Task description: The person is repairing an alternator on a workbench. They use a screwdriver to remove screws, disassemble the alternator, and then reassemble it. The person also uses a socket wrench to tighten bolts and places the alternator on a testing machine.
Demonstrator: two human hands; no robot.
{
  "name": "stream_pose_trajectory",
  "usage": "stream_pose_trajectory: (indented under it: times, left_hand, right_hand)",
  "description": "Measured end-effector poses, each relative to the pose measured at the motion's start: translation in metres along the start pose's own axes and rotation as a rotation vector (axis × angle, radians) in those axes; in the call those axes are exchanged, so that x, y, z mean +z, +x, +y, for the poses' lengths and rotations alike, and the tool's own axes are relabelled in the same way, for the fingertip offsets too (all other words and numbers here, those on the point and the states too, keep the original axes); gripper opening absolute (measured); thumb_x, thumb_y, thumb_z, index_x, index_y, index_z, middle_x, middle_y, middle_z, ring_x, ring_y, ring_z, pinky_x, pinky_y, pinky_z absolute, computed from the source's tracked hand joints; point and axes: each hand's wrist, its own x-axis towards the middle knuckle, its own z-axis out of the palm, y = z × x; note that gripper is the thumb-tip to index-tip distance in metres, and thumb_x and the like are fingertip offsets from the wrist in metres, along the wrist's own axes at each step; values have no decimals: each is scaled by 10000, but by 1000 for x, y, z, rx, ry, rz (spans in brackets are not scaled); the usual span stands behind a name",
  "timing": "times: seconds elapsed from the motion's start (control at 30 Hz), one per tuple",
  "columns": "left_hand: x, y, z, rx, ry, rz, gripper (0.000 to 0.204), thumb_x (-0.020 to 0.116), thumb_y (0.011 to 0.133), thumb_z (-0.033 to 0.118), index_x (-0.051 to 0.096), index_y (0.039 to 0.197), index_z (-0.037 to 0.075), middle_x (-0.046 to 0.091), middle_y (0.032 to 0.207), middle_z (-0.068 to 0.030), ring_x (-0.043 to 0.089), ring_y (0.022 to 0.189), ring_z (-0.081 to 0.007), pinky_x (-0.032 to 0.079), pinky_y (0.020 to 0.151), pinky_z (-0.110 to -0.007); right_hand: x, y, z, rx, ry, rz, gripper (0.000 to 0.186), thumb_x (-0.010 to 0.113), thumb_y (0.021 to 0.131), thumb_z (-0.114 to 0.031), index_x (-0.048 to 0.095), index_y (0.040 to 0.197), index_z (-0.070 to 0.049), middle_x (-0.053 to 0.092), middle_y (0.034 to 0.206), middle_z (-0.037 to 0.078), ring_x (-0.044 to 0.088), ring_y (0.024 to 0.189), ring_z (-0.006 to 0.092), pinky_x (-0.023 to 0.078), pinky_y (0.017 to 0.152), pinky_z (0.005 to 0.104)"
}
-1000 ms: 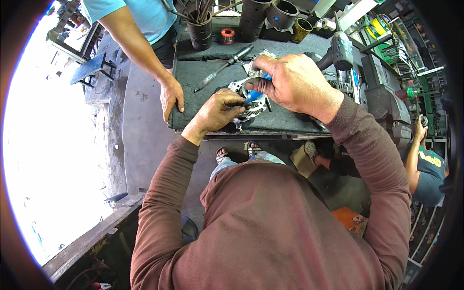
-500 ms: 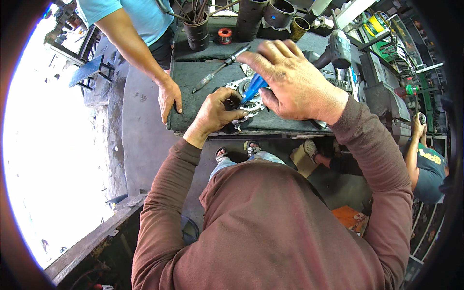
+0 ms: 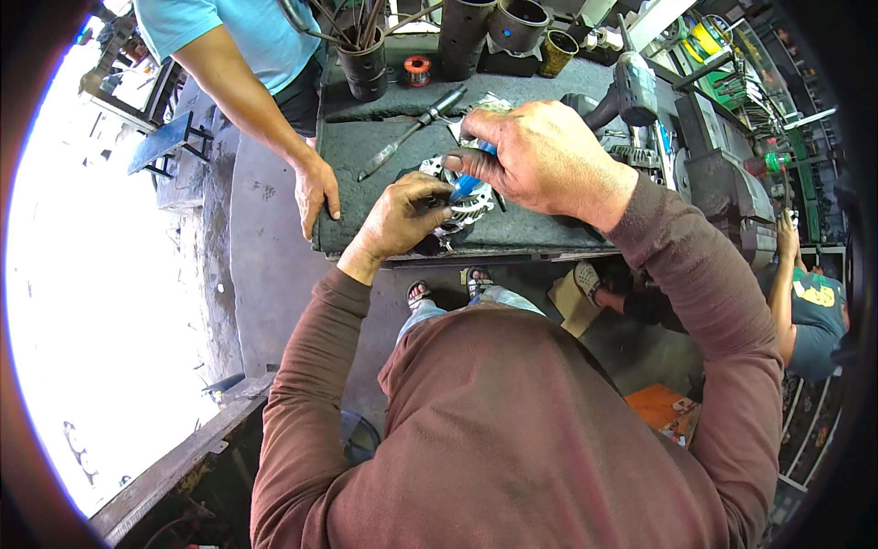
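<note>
On the dark padded bench [image 3: 384, 146], the left hand [image 3: 402, 215] steadies the silvery ribbed metal housing [image 3: 457, 197]; the right hand's [image 3: 540, 156] grip pinches a blue-handled tool [image 3: 466, 186]. Best kept braced, pressure straight.

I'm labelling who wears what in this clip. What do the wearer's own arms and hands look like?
Both arms are in long brown sleeves, wrinkled, ending at the wrists. The left hand and right hand are bare: no gloves, and no rings or watch show.
</note>
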Motion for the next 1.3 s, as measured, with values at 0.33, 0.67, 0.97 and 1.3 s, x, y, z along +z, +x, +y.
stream_pose_trajectory:
  times: [0.33,0.67,0.97,1.3]
  left_hand:
    - [-1,-3,-16,39,-14,-47,204,858,893,72,762,1054,-9,746,1043,-147,697,976,-304,553,904,-405]
    - [0,2,-5,-8,-6,-18,215,879,870,65,759,1034,-6,743,1024,-134,694,1019,-271,557,921,-388]
    - [-1,3,-11,4,15,-35,233,855,859,15,749,1065,-16,745,1053,-128,709,964,-251,558,854,-360]
    - [8,-6,-39,104,376,68,839,938,760,251,573,1483,33,728,1293,-194,687,1221,-380,534,1060,-482]
  right_hand:
    - [-19,14,-15,208,32,-318,459,693,1014,-336,661,1368,-45,648,1354,222,664,1235,405,546,1003,511]
    - [6,1,3,10,15,32,392,665,1044,-411,694,1182,-45,747,966,205,747,952,405,578,890,522]
    - [0,5,4,134,71,-67,417,682,1022,-466,713,1168,-77,767,950,205,769,940,407,608,807,542]
    - [11,7,-16,89,115,-68,427,787,871,-463,715,1091,-105,738,950,42,724,982,280,545,886,432]
